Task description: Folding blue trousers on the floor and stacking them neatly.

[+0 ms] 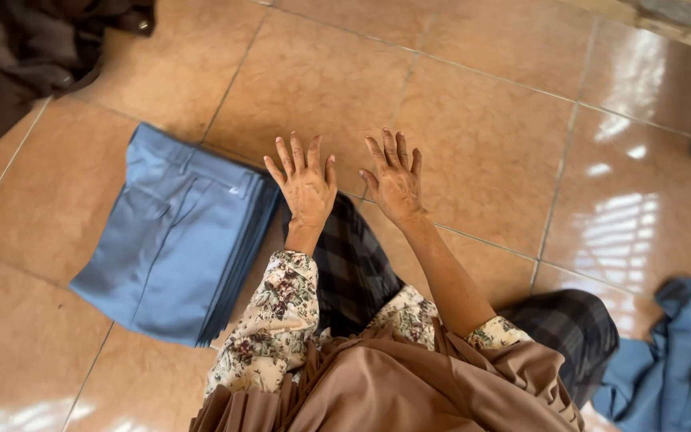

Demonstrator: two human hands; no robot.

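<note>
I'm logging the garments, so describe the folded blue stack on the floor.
The stack of folded blue trousers lies flat on the tan tiled floor, beside the left hand but not touched by it. Smooth, woven-looking grey-blue cloth; many layers show along its right edge. The top pair shows a pocket seam and waistband. It lies askew to the tile joints.

Left hand (305, 184) and right hand (396, 182) hover empty, fingers spread, over the tiled floor (489, 136) beside folded blue trousers (177, 240).

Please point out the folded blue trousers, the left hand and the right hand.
folded blue trousers (173, 240), head view, on the top layer.
left hand (305, 186), head view, back of hand.
right hand (396, 182), head view, back of hand.
</note>
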